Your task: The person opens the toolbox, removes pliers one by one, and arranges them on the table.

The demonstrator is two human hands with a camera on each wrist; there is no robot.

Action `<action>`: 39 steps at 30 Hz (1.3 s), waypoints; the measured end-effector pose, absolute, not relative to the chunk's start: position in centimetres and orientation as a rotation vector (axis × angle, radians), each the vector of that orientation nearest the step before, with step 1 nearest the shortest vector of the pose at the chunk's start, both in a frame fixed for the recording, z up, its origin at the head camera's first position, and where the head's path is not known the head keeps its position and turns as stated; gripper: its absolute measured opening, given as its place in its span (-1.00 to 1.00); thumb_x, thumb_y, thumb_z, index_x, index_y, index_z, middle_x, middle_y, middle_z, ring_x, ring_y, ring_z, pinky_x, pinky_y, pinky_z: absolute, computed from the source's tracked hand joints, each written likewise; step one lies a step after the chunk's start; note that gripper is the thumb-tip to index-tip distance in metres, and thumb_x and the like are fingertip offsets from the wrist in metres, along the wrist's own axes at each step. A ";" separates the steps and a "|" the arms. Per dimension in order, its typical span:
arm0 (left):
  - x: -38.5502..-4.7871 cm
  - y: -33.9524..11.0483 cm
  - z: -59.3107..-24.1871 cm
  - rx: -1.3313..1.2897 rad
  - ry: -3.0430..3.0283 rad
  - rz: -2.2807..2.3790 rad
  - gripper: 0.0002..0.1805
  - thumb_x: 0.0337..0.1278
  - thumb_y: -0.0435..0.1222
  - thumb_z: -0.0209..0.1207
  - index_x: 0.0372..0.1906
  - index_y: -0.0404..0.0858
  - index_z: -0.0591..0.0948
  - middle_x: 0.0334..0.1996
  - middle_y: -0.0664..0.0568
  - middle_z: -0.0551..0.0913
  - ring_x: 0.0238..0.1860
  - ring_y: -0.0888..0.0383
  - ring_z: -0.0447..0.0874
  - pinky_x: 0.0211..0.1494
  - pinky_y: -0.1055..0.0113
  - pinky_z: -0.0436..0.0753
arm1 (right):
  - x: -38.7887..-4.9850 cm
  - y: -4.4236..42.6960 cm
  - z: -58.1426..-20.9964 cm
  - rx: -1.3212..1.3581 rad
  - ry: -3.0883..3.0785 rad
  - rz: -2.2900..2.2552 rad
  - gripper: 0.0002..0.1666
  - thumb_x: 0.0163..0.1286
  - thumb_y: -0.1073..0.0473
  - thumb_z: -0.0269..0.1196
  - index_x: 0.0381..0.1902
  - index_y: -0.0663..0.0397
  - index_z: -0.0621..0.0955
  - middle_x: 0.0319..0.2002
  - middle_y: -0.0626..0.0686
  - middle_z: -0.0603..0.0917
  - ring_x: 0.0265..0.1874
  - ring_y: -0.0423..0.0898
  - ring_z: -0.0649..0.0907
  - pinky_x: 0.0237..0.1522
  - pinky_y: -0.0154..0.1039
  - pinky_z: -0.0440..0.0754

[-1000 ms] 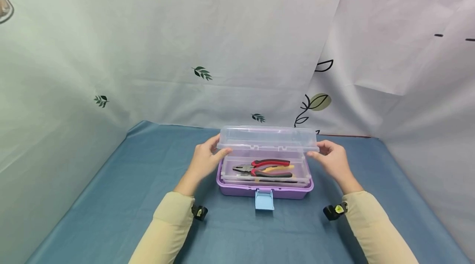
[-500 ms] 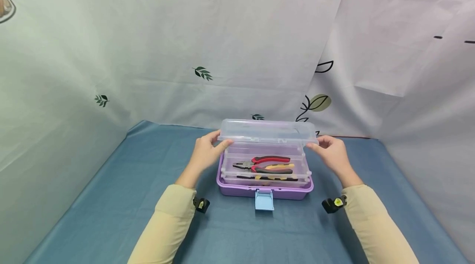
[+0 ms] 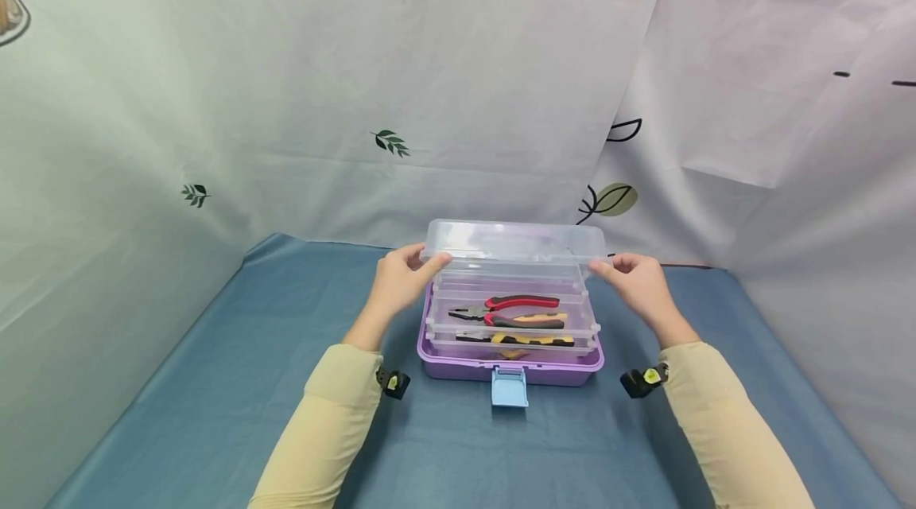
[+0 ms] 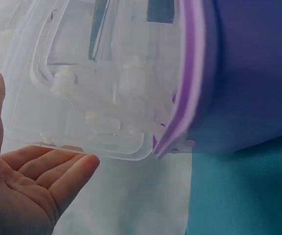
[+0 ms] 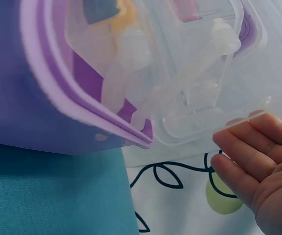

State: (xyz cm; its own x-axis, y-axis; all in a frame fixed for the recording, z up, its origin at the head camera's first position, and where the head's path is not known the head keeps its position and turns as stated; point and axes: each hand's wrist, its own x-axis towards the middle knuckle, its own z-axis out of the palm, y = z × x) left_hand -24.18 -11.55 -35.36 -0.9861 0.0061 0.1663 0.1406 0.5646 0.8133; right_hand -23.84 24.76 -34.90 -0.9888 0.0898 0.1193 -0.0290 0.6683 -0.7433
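A purple toolbox (image 3: 468, 370) stands on the cloth with its clear lid (image 3: 515, 240) tilted up. My left hand (image 3: 397, 284) holds the lid's left corner, thumb at the front edge and fingers along the side, as the left wrist view also shows. At the opposite corner my right hand (image 3: 644, 294) grips the lid in the same manner; its thumb is out of the right wrist view. Inside, clear tiered trays (image 3: 444, 320) stand raised on white link arms (image 4: 111, 105). Red-and-black pliers (image 3: 511, 302) lie in an upper tray, and a yellow-and-black tool (image 3: 533, 340) is partly hidden below.
A light blue latch (image 3: 509, 388) hangs down at the toolbox's front. The blue cloth (image 3: 286, 382) covers the table, with a pale printed curtain (image 3: 322, 79) behind and at both sides. Each wrist wears a small black camera (image 3: 393, 383).
Both hands have moved up and back with the lid, which tilts further open. The trays have risen and spread apart with it, uncovering more of the yellow-and-black tool below the pliers.
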 end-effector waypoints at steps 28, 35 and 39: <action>-25.1 -12.0 -36.5 -0.288 -2.536 -1.900 -0.34 0.41 0.04 -0.19 0.45 -0.22 0.13 0.46 -0.13 0.13 0.47 -0.10 0.03 0.44 -0.09 0.17 | -25.5 25.0 -34.4 -0.010 -2.660 1.535 -0.09 0.29 -0.40 0.04 0.09 0.39 0.51 0.08 0.35 0.55 -0.01 0.09 0.66 0.00 -0.18 0.63; -25.0 -12.2 -36.9 -0.389 -2.507 -2.004 -0.32 0.39 -0.07 -0.20 0.50 -0.20 -0.04 0.51 -0.09 -0.07 0.50 -0.10 -0.13 0.48 -0.07 0.03 | -24.5 25.9 -36.1 0.238 -2.433 1.905 -0.33 0.44 -0.24 -0.05 0.14 0.26 0.37 -0.01 -0.07 0.61 -0.12 -0.42 0.64 -0.08 -0.45 0.62; -24.6 -12.3 -37.3 -0.419 -2.332 -2.209 -0.27 0.25 -0.20 -0.20 0.48 -0.33 -0.09 0.49 -0.28 -0.10 0.49 -0.20 -0.14 0.48 -0.14 -0.02 | -23.8 25.8 -37.3 0.387 -2.273 2.115 -0.66 0.50 -0.09 -0.05 -0.04 0.03 0.41 -0.01 -0.29 0.55 0.09 -0.39 0.53 0.01 -0.46 0.57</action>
State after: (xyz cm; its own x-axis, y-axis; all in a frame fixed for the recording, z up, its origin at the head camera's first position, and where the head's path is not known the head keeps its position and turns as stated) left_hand -24.61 -12.35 -37.34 -0.9619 0.2522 0.1058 0.1193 0.0385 0.9921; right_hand -23.77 25.82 -37.34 -0.9693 -0.1709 0.1766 -0.1884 0.0555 -0.9805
